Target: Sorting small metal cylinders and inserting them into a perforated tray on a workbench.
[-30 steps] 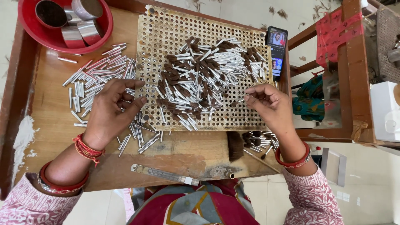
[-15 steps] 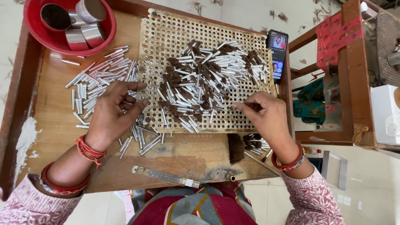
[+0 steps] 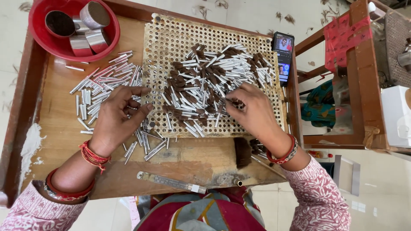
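I see a wooden surface (image 3: 55, 128) with raised edges, standing on a pale tiled floor (image 3: 385, 201). A perforated board (image 3: 171, 42) lies on its upper middle, and a heap of silver and brown-tipped tubes (image 3: 205, 90) covers the board's centre and right. To the left of the board, loose silver tubes (image 3: 102, 85) lie scattered on the bare wood. A red bowl (image 3: 43, 38) holding metal tape rolls sits at the top left corner. A phone (image 3: 283, 55) leans at the board's right edge, its screen lit. A small brush (image 3: 242, 152) and a flat metal strip (image 3: 171, 183) lie near the front edge. A wooden frame (image 3: 359, 77) with a red cloth stands to the right.

My left hand (image 3: 115, 119) rests among the loose silver tubes just left of the board, fingers curled loosely; I cannot tell whether it grips any. My right hand (image 3: 252, 111) is over the heap's right side, fingertips pinched on a thin stick (image 3: 233, 102).

Compared with half a second ago, the right hand has moved left, further into the heap; the left hand has stayed almost where it was.
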